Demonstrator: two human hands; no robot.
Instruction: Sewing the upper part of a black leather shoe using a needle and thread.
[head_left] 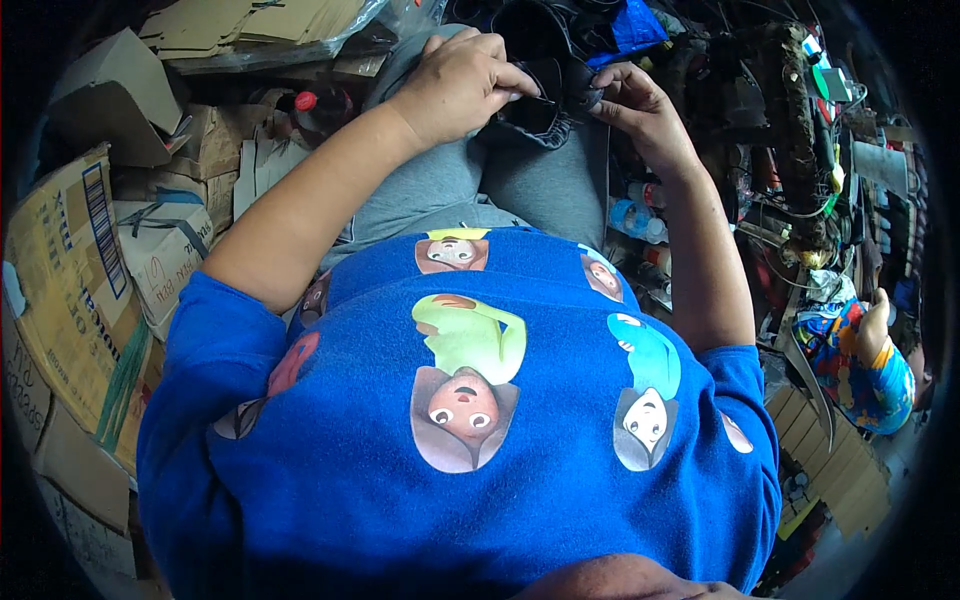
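Observation:
Over my lap, at the top of the head view, lies a black item [531, 118] that looks like leather or stiff cloth, with an open hollow and a ribbed lower edge. Its exact kind I cannot make out. My left hand [462, 88] is closed at its left side, index finger and thumb pressed at the rim of the opening. On the other side, my right hand [638, 108] pinches a dark flap of the same item between thumb and fingers. Grey trousers [545, 190] cover my legs beneath it.
Cardboard boxes [75, 290] crowd the left side, with flattened cardboard [240, 30] at the upper left. A red-capped bottle [318, 108] stands near my left forearm. Plastic bottles [637, 218] lie by my right forearm. Another person's colourfully clothed limb [870, 365] shows at far right.

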